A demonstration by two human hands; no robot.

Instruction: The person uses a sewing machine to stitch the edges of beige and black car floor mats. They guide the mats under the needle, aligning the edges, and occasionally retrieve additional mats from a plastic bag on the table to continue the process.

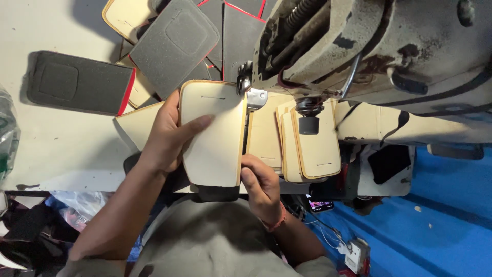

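Head view showed the left hand [169, 136] flat on a cream panel [212, 131], right fingers [253, 177] pinching its edge at the sewing machine [369, 46]; stitched panels [307, 143] lay beyond, grey pieces [77, 82] waiting on the desk [61, 149].

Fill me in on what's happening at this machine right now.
A person is feeding a cream panel with a tan edge under the presser foot of an industrial sewing machine. The left hand lies flat on the panel; the right hand pinches its near edge. Finished cream panels and grey padded pieces lie around on the table.
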